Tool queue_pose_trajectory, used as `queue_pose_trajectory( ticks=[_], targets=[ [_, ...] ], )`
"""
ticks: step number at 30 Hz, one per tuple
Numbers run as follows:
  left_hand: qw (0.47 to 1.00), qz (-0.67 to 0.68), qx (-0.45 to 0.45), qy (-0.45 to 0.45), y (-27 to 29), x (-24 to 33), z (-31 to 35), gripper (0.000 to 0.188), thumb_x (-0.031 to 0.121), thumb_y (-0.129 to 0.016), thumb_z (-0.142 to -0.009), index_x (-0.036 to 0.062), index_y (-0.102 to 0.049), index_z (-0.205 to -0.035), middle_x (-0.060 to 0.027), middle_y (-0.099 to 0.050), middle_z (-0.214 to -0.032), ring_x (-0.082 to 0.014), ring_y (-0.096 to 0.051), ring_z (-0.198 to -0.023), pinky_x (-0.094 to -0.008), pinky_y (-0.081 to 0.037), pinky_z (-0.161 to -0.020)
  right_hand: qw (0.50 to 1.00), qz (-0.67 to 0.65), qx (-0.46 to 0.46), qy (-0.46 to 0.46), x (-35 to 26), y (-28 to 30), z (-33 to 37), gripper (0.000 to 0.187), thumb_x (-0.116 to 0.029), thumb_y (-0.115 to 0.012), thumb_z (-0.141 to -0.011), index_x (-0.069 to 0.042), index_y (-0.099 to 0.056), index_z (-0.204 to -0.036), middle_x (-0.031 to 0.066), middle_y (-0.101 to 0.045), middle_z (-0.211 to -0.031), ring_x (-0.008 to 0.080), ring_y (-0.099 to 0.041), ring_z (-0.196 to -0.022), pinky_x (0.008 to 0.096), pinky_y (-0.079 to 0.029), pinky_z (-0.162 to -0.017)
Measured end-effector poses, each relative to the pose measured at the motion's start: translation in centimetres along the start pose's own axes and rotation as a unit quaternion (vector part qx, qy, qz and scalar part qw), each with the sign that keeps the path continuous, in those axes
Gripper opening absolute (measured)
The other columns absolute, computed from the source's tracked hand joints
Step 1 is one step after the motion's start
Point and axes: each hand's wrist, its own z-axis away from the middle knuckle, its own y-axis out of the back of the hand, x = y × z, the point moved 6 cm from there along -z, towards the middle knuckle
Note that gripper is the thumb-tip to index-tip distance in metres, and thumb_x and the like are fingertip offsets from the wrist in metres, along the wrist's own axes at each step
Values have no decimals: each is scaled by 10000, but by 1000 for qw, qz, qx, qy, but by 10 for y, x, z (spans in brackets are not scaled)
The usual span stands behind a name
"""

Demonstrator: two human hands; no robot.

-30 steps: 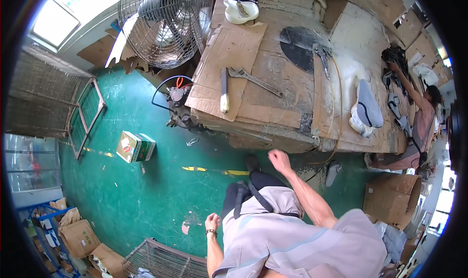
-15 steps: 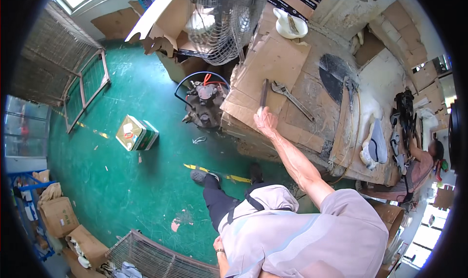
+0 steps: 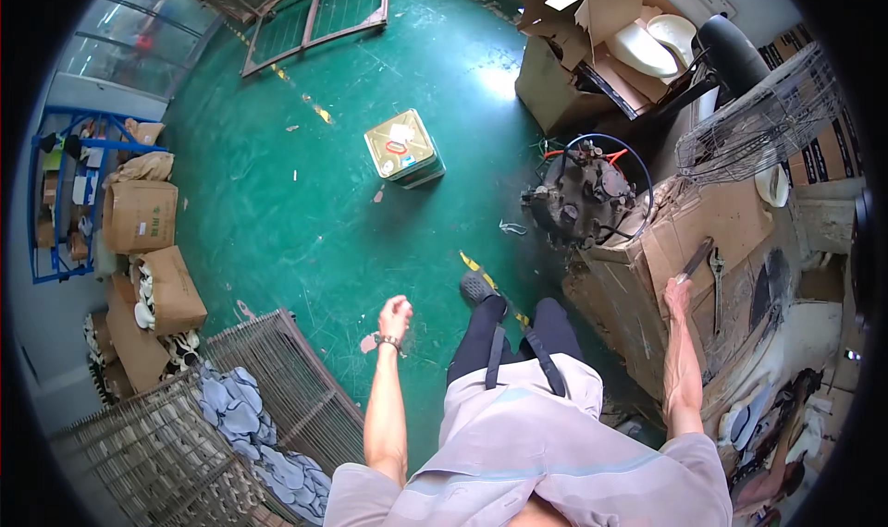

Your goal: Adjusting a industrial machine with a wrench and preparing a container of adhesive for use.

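My right hand (image 3: 678, 293) is closed around the near end of a long narrow tool (image 3: 696, 259), grey by the hand and dark at its far end; its exact kind does not show. The tool lies along a cardboard-covered bench (image 3: 655, 236) on the right. Just right of it, an adjustable wrench (image 3: 717, 291) rests on the cardboard, apart from my fingers. Out over the green floor, my left hand (image 3: 396, 316) has its fingers curled in, with nothing visible in them.
A square metal can (image 3: 404, 148) stands on the floor ahead. Grimy machinery with a blue hose (image 3: 592, 189) sits beside the bench, below a caged fan (image 3: 758, 125). Wire racks (image 3: 291, 379) with grey pieces are at lower left. A person (image 3: 772, 481) is at the far lower right.
The view has swung left, so the bench now appears farther right. My left hand has come forward from beside my waist. My right hand still holds the narrow tool on the bench.
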Motion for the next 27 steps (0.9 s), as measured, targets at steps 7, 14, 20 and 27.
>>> queue_pose_trajectory(
  ticks=[7, 14, 20, 27],
  targets=[
    [989, 106, -98, 39, -33, 27, -44, 424, 259, -696, -964, 37, -608, -1314, -73, -699, -1053, -139, -671, -846, -263, -554, -737, 993, -89, -79, 27, 41, 4, -27, 407, -387, -695, -838, -8, -673, -983, 164, -707, -1012, 289, -686, -925, 434, -541, -788],
    [955, -155, -156, 199, -28, -102, 29, 172, 198, -669, -941, 93, -740, -1057, -65, -744, -880, -170, -689, -707, -334, -567, -608, 969, -160, 163, -91, 28, 5, 27, 512, -465, -722, -872, -9, -625, -1084, 225, -690, -997, 365, -672, -949, 484, -508, -850],
    [957, -166, -76, 226, -31, -96, 28, 226, 223, -691, -863, 96, -732, -1046, -64, -725, -875, -192, -682, -740, -362, -564, -648, 951, 24, 292, -103, 18, 84, 53, 459, -283, -657, -911, 14, -616, -1259, 242, -634, -1239, 411, -569, -1180, 500, -454, -1003],
    [986, 99, 90, 99, 32, 11, -125, 351, 157, -665, -958, 35, -610, -1283, -87, -696, -1046, -148, -690, -851, -265, -579, -700, 963, -80, 192, 171, -186, 2, 127, 212, -131, -590, -953, -4, -660, -1108, 179, -672, -1052, 330, -637, -999, 422, -493, -903]
  ],
)
